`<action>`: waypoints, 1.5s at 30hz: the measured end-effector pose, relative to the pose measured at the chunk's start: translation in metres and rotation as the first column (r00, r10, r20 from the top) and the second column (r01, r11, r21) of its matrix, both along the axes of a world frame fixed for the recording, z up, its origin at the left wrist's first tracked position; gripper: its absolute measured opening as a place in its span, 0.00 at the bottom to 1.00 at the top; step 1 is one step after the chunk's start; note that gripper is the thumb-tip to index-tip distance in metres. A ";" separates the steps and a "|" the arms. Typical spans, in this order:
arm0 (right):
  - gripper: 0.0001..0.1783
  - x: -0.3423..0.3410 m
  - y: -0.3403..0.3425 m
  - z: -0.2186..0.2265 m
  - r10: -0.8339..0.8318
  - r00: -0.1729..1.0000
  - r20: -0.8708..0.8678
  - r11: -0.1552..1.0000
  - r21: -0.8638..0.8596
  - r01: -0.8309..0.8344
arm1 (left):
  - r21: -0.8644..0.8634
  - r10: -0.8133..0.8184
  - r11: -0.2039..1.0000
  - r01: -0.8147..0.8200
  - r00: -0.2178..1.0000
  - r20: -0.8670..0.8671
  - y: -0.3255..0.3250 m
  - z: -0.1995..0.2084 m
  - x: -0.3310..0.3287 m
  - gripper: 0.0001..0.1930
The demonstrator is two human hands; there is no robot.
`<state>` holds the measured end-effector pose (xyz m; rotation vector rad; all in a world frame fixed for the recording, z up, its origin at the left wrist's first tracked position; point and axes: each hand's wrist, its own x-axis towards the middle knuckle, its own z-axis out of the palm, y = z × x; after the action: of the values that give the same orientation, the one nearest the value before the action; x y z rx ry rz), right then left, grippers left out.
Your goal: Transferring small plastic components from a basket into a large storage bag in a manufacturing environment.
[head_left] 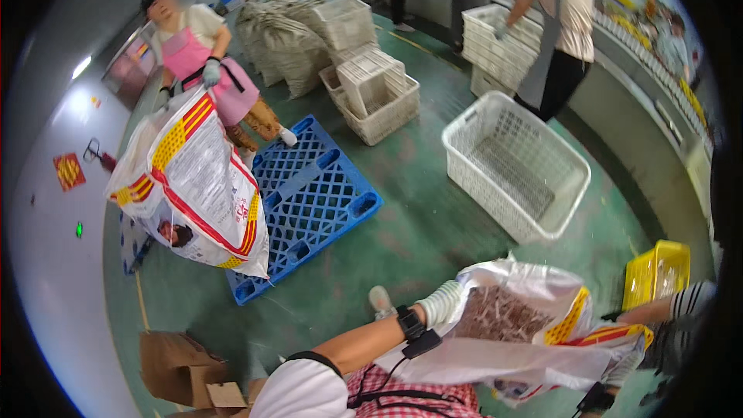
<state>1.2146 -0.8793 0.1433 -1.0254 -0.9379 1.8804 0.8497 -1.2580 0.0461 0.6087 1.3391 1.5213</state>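
An open white woven sack (495,360) with red and yellow print is spread in front of me. Loose reddish-brown material (503,316) shows inside its mouth. My left hand (441,303), in a striped pale glove, is closed on the sack's left rim; part of the fingers is behind the fabric. At the sack's lower right side, my right hand (624,368), also gloved, grips the fabric, its fingers partly hidden. A co-worker's forearm (650,312) with a striped sleeve reaches in from the right, close to the sack's edge.
A white basket (515,170) stands ahead. At left, a person in a pink apron (203,70) holds a full printed sack (205,178) beside a blue pallet (309,186). A yellow crate (656,272) is at right, cardboard boxes (174,364) lower left. Workers line the conveyor (658,108).
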 end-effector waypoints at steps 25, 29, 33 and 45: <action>0.19 -0.495 -0.398 0.145 0.785 0.610 0.111 0.554 0.315 -0.771 | 0.053 0.728 0.684 -0.728 0.676 -0.114 -0.473 0.389 -0.492 0.19; 0.15 -0.554 -0.510 0.133 0.858 0.513 0.019 0.509 0.106 -0.854 | -0.040 0.822 0.522 -0.852 0.515 -0.244 -0.573 0.352 -0.583 0.22; 0.17 -0.613 -0.539 0.062 0.684 0.714 -0.147 0.718 -0.036 -0.695 | -0.292 0.795 0.318 -0.902 0.421 -0.436 -0.544 0.315 -0.665 0.23; 0.28 -0.690 -0.604 0.025 0.660 0.746 0.093 0.751 -0.081 -0.655 | -0.027 -0.241 0.058 -0.998 0.012 -0.970 -0.745 0.234 -0.815 0.13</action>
<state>0.5243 -1.4836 0.1680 -0.8945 -1.4811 2.4410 0.0343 -2.0031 0.2801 -0.1017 3.5639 0.1676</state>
